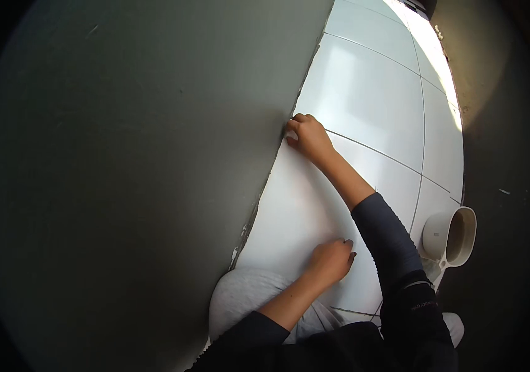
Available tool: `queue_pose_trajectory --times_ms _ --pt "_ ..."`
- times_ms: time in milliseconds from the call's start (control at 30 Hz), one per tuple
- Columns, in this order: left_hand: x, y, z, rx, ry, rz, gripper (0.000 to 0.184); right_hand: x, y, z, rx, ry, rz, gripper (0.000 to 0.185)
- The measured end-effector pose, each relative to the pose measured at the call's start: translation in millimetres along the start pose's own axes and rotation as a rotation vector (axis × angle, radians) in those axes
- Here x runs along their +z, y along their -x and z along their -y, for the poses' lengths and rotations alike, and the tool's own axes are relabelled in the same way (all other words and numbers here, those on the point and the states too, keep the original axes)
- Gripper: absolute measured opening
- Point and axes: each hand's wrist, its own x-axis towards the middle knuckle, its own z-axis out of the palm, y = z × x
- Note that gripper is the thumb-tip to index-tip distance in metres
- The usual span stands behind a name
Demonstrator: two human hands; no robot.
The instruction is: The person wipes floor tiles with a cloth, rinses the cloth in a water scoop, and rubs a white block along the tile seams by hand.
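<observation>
Likely stiff, slick and brittle, that tile (299,211) wants holding by its edges; right hand (308,133) at its eleven, left hand (330,261) toward six, both curled, contents hidden from me.

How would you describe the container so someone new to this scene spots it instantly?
Start with the white tiles and follow their right edge down toward the person's right sleeve. Just right of that sleeve is the white container. Unlike the flat tiles, it is rounded and hollow, with an open mouth.
</observation>
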Motion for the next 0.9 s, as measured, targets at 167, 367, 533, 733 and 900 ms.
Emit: queue_pose_trajectory --times_ms 167,367,533,733,900 --pt "-2 1 -1 -0.029 -0.014 0.031 0.02 3 -8 -7 0.053 0.035 -0.049 0.027" --pt "-1 -3 1 -0.017 -0.004 0.025 0.02 2 -4 -7 -0.014 0.0 0.014 0.025" --pt "1 2 1 -0.039 -0.004 -0.022 0.02 6 -11 -3 0.071 0.08 -0.069 0.026" --pt "3 3 1 -0.03 0.004 -0.02 0.021 -2 -9 -8 0.014 0.021 0.003 0.026" --pt "1 1 1 -0.041 -0.005 -0.025 0.02 0 1 7 0.001 0.018 0.03 0.021"
